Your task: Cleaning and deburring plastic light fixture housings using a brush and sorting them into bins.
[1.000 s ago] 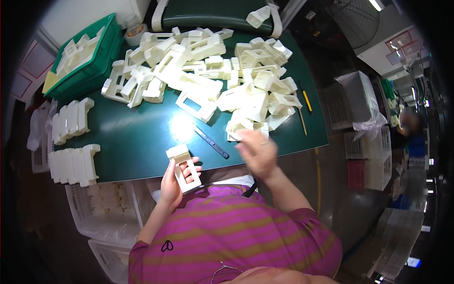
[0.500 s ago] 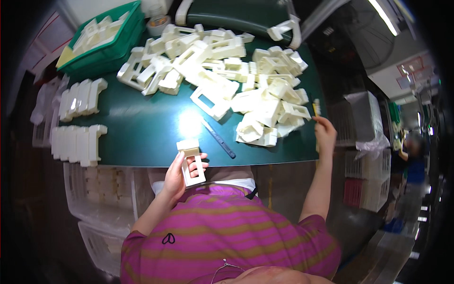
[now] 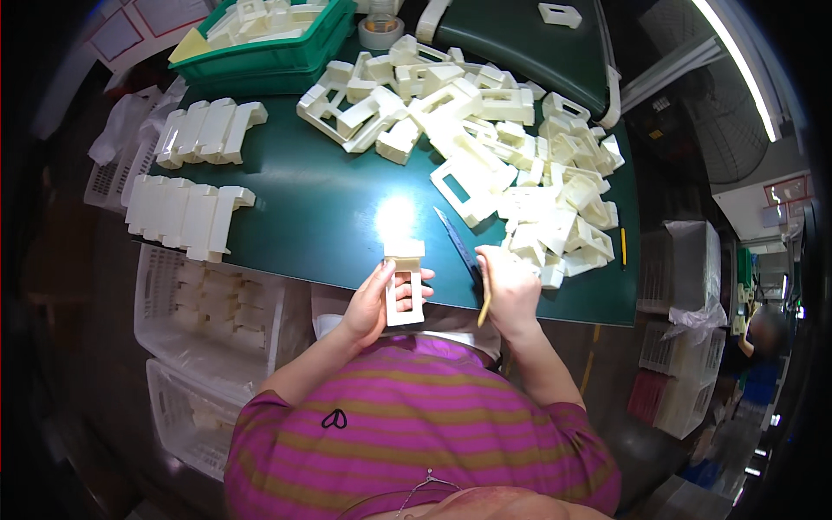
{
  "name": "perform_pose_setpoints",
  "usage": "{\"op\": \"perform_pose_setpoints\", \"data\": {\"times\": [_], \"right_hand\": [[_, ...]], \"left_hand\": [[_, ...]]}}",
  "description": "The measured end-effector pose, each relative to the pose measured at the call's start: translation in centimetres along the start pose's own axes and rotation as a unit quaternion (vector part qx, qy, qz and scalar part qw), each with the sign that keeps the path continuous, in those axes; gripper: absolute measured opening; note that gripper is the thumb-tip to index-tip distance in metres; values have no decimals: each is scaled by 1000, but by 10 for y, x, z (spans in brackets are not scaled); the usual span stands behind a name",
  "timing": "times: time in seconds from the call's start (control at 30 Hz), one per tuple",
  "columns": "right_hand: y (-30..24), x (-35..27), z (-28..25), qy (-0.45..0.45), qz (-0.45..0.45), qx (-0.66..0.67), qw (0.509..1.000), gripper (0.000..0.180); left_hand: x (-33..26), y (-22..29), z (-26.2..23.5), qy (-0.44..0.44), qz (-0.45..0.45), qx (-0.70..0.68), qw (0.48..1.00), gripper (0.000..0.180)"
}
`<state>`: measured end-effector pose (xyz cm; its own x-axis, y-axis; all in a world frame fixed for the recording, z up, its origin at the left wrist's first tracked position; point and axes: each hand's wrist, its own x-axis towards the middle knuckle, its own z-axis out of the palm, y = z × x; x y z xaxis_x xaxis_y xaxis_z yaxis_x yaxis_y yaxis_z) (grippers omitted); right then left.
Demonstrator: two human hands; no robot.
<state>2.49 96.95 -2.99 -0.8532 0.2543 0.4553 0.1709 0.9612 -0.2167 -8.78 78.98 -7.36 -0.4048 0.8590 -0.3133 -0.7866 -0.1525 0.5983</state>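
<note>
My left hand (image 3: 371,299) is closed around a white plastic frame part (image 3: 405,314) with a rectangular window, held upright at the table's front edge. Fingers show through the window. A short way to the right, my right hand (image 3: 511,284) grips a thin tan stick-like tool (image 3: 484,305), its lower end pointing toward me; its upper end is hidden by the fingers. Just left of that hand, a dark blue utility knife (image 3: 459,244) lies on the green table. A large pile of similar white parts (image 3: 472,104) covers the table's back and right.
Two rows of white parts (image 3: 186,212) stand at the left. Behind them is a green bin (image 3: 260,65) of parts, beside a tape roll (image 3: 381,33). A yellow stick (image 3: 623,247) lies at the right edge. Plastic crates (image 3: 156,334) sit below left; a person (image 3: 763,338) is far right.
My right hand has come from the table's right edge toward the middle, bringing the tan tool near the left hand. The left hand keeps its hold on the white part. The view has shifted.
</note>
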Motion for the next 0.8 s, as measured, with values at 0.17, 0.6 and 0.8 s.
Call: {"op": "perform_pose_setpoints", "data": {"times": [0.17,0.6,0.8], "right_hand": [[-9,3,42,-81,47,-84,992,35],[-56,-24,-10,-39,163,158,973,42],[-55,-52,-16,10,186,163,969,35]], "left_hand": [[-3,12,-7,-9,-3,11,1000,43],[5,8,4,-74,-95,93,988,40],[2,-17,18,-105,-124,112,980,39]]}}
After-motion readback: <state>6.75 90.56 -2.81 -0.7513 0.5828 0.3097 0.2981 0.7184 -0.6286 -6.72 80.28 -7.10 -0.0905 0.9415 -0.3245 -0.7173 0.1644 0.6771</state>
